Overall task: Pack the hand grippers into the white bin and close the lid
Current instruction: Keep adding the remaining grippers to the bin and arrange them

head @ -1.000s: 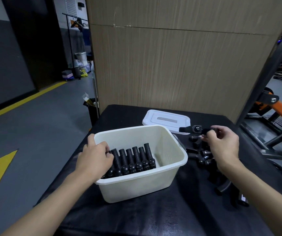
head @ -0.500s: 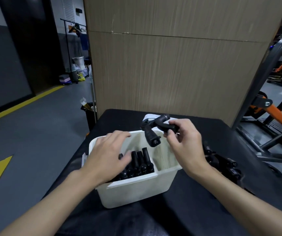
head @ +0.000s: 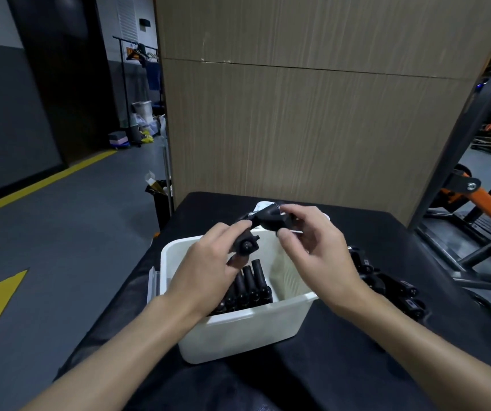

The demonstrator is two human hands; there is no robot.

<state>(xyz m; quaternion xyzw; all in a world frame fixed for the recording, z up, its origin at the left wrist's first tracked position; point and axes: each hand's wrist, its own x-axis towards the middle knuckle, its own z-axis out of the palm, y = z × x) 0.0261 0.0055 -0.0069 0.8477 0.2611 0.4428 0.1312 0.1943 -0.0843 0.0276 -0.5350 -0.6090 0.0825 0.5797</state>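
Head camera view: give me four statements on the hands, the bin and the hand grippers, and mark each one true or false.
1. Both hands, left hand and right hand, hold one hand gripper above the white bin. True.
2. The bin is empty. False: a row of packed grippers stands inside.
3. The lid is on the bin. False: it lies on the table behind it.
4. More loose grippers lie right of the bin. True.

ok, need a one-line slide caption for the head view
Both hands hold a black hand gripper over the white bin, partly filled with grippers; more wait beside it.
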